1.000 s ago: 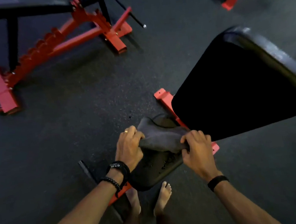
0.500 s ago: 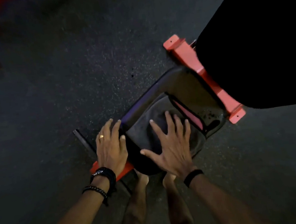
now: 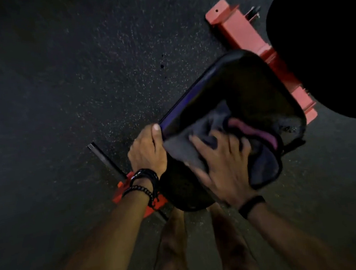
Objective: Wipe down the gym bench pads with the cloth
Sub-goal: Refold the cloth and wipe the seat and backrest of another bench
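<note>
Head view, seat pad: the small black padded vinyl seat pad [image 3: 244, 88] lies low in the middle, its long edge catching a bluish sheen.
Head view, cloth: the crumpled grey cloth with a pink edge [image 3: 218, 130] lies on the near part of the seat pad, under the right hand.
Head view, right hand: the right hand [image 3: 224, 165] presses down on the cloth with fingers spread; its grip is open, flat on the fabric, and blurred.
Head view, left hand: the left hand [image 3: 146, 150] holds the near left edge of the seat pad, its grip closed round the rim with the thumb on top.
Head view, back pad: the large black back pad [image 3: 325, 42] fills the upper right.
Head view, frame: the red steel bench frame [image 3: 241, 31] shows between the two pads.
Head view, floor: the dark speckled rubber floor [image 3: 69, 91] surrounds the bench; two bare feet [image 3: 173, 225] stand just below the seat pad.
</note>
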`<move>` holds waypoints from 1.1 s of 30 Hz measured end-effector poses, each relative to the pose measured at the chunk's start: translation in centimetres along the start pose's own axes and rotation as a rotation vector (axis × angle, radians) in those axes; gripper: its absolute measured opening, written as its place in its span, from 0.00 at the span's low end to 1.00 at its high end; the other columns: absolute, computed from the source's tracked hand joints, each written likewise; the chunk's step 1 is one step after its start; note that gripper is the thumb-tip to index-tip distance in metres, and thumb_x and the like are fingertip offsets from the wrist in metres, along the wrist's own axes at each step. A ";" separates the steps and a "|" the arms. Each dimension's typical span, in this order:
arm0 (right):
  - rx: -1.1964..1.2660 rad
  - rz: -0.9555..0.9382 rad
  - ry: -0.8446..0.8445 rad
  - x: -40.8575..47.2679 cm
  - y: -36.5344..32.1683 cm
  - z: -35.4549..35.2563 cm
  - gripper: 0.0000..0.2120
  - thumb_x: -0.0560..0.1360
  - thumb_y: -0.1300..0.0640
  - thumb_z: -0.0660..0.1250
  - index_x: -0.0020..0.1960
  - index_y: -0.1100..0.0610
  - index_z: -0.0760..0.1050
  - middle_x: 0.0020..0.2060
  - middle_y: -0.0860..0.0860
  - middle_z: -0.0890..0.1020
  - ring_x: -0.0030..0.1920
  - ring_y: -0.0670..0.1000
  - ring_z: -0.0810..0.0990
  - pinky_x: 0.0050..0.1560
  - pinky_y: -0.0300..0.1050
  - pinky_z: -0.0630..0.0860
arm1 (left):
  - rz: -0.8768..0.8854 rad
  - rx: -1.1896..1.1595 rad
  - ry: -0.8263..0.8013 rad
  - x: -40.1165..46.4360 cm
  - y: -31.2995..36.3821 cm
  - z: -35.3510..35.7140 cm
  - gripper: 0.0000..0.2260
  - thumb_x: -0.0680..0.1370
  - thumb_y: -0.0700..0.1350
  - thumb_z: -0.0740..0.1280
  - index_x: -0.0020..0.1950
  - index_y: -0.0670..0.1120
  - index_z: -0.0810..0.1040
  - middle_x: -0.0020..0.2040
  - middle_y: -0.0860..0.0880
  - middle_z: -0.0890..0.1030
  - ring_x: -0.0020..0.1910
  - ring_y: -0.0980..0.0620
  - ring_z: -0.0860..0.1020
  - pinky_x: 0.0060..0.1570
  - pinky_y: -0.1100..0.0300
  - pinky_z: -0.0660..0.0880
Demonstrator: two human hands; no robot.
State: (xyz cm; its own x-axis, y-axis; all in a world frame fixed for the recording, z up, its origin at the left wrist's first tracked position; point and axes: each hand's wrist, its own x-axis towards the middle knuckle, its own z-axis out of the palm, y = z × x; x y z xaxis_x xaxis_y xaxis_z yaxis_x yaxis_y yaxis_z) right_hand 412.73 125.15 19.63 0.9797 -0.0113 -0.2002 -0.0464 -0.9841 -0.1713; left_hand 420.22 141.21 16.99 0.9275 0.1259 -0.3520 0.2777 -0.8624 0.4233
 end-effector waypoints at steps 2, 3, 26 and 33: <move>0.005 0.061 -0.051 -1.3 3.3 -0.7 0.26 0.73 0.36 0.62 0.69 0.42 0.68 0.62 0.55 0.70 0.59 0.61 0.70 0.56 0.58 0.62 | 0.035 0.002 0.032 0.1 0.0 -0.2 0.20 0.83 0.53 0.50 0.51 0.43 0.78 0.45 0.43 0.81 0.44 0.38 0.78 0.39 0.55 0.63; -0.004 0.208 0.005 0.4 4.7 -1.2 0.24 0.74 0.35 0.60 0.68 0.42 0.68 0.62 0.55 0.70 0.60 0.61 0.69 0.56 0.59 0.62 | 0.051 0.002 0.058 0.1 0.1 -0.2 0.22 0.82 0.54 0.49 0.50 0.43 0.77 0.43 0.43 0.81 0.42 0.38 0.78 0.38 0.55 0.62; 0.025 -0.188 0.110 7.8 0.4 -1.0 0.19 0.76 0.43 0.61 0.63 0.49 0.75 0.59 0.55 0.76 0.53 0.59 0.71 0.50 0.54 0.62 | 0.085 0.000 0.120 -0.1 0.0 0.6 0.27 0.80 0.55 0.46 0.52 0.39 0.78 0.44 0.38 0.81 0.42 0.35 0.78 0.38 0.51 0.66; -0.015 0.336 0.274 16.3 6.6 -3.2 0.21 0.77 0.36 0.56 0.60 0.47 0.76 0.61 0.55 0.77 0.61 0.58 0.72 0.61 0.55 0.60 | 0.090 -0.002 0.112 0.0 0.3 0.7 0.27 0.81 0.55 0.46 0.59 0.40 0.79 0.48 0.41 0.82 0.46 0.38 0.79 0.42 0.50 0.72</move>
State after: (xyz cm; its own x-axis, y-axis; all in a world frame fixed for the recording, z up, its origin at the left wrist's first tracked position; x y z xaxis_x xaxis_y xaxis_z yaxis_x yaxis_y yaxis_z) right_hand 429.03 117.90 18.28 0.9264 -0.3760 0.0215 -0.3706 -0.9202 -0.1261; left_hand 420.13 140.61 16.57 0.9707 0.1023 -0.2173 0.1927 -0.8717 0.4506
